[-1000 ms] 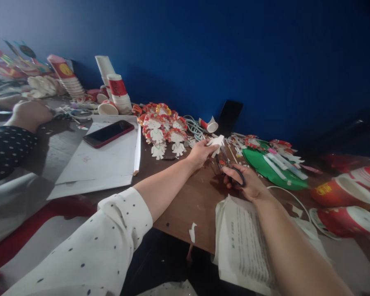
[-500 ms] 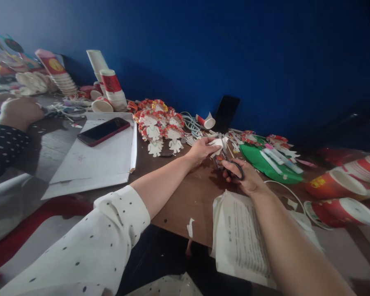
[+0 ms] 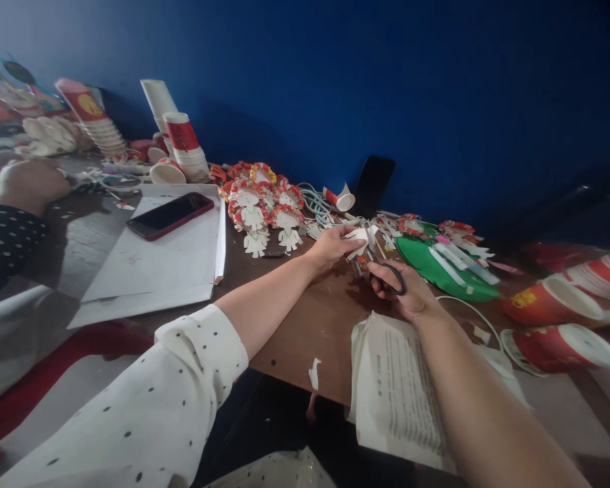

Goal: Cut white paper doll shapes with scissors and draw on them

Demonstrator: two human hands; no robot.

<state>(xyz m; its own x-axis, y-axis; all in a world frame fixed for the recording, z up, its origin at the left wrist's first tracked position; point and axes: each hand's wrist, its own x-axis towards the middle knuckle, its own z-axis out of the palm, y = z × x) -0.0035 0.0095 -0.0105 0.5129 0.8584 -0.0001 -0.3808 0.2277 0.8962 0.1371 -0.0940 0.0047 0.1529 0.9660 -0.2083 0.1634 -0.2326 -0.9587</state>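
Observation:
Over the brown table, my left hand [image 3: 331,248] pinches a small white paper piece [image 3: 356,234]. My right hand [image 3: 405,290] has its fingers through the dark handles of a pair of scissors [image 3: 397,278]. The scissor blades reach up to the paper's right side; how far they part is too small to tell. Left of my hands lies a pile of white paper figures [image 3: 287,218] with red and yellow frilled edges. Cut scraps and several thin sticks lie behind and under the paper.
A phone [image 3: 171,215] lies on white board at left, beside another person's hand [image 3: 30,181]. A second phone [image 3: 374,184] leans on the blue wall. Markers rest on a green disc [image 3: 427,266]; stacked paper cups [image 3: 187,146] and a text-printed packet [image 3: 397,386] are around.
My right hand has shifted slightly to the right with the scissors. The paper and my left hand stay almost in place.

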